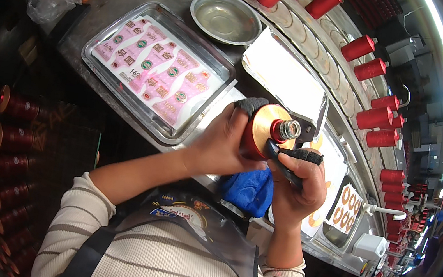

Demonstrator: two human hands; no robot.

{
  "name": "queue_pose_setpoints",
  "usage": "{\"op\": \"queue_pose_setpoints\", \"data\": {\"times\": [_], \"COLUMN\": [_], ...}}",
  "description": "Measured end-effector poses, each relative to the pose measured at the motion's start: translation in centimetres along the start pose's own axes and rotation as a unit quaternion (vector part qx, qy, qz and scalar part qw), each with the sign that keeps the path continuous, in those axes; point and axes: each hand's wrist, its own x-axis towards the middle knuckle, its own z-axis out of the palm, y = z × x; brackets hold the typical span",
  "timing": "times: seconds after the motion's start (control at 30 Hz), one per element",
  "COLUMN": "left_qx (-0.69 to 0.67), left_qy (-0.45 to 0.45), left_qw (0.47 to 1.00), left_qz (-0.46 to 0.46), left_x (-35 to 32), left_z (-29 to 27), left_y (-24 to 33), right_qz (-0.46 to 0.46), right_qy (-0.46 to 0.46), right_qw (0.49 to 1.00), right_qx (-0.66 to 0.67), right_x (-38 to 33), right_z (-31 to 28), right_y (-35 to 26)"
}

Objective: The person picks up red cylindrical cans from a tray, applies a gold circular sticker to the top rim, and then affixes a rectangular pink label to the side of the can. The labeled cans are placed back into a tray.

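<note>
My left hand [219,145] is wrapped round a red bottle [257,138] with a gold shoulder, tilted so its clear-topped neck points up and right. My right hand [301,186] grips a small black hand tool [285,167], whose exact kind I cannot make out; its rounded end rests against the gold shoulder. Dark wrapping covers a finger or thumb on each hand. Below the bottle, on the bench edge, lies a crumpled blue cloth [251,191]. Left of my hands, a metal tray [94,44] holds pink and white label sheets [155,67].
Behind the tray stands a round metal basin [226,17] with liquid. White sheets lie in another tray [284,73]; gold ring labels [345,207] sit farther right. Red bottles [357,48] line a conveyor [323,56] beyond. More red bottles [12,137] are stacked at left.
</note>
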Motion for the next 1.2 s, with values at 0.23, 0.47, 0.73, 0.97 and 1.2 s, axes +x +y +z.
{"op": "queue_pose_setpoints", "data": {"times": [0.23,0.47,0.73,0.97,1.2], "left_qx": [-0.154,-0.065,-0.035,-0.081,-0.04], "left_qy": [-0.086,0.019,0.149,0.069,0.068], "left_qw": [0.983,0.997,0.988,0.988,0.988], "left_qz": [-0.044,-0.044,0.028,0.109,0.131], "left_x": [0.3,-1.2,-2.3,-1.2,-2.5], "left_z": [-1.9,-0.1,3.9,1.1,2.0], "left_y": [0.1,-0.3,0.3,-0.6,-2.0], "right_qz": [-0.003,0.025,0.028,0.019,0.021], "right_qy": [0.016,0.025,0.023,0.071,0.064], "right_qw": [1.0,0.999,0.999,0.997,0.998], "right_qx": [0.008,0.016,-0.004,-0.003,-0.008], "right_x": [-0.3,-0.6,-1.3,-3.2,-3.9], "right_z": [0.2,0.3,0.7,0.6,1.1], "right_y": [-0.2,-0.4,-1.1,-0.3,-0.7]}}
